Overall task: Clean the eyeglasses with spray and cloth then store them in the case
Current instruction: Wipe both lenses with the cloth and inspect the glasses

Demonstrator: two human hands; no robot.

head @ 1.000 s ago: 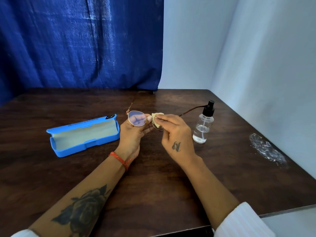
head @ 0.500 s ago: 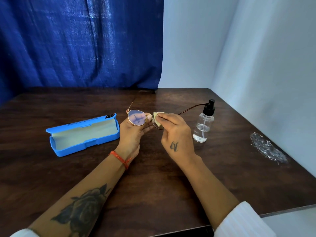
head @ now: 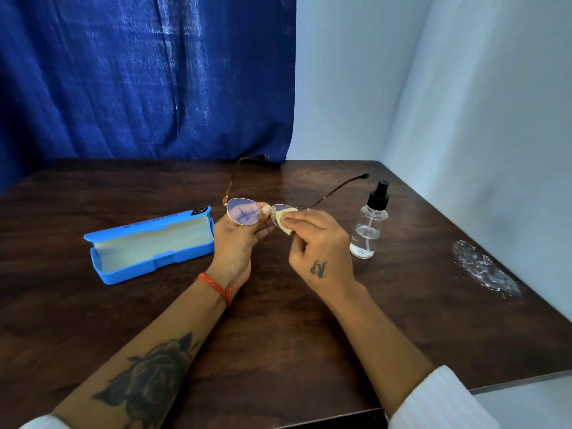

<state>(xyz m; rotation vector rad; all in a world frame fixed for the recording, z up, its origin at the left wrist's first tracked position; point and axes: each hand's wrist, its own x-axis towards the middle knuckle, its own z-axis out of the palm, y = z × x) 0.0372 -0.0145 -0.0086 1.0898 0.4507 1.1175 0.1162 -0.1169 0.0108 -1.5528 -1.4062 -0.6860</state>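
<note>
Eyeglasses (head: 244, 212) stay raised above the table (head: 278, 335) — left hand (head: 238, 239) pinching the bridge, right hand (head: 322, 243) pressing the cloth (head: 284, 222) on the right lens, now slid lower — between open case (head: 148, 246) and spray bottle (head: 370, 227).

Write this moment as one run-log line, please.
step: wiping lens | left hand: holds eyeglasses | right hand: rubs cloth on lens | case: open | spray bottle: upright
</note>
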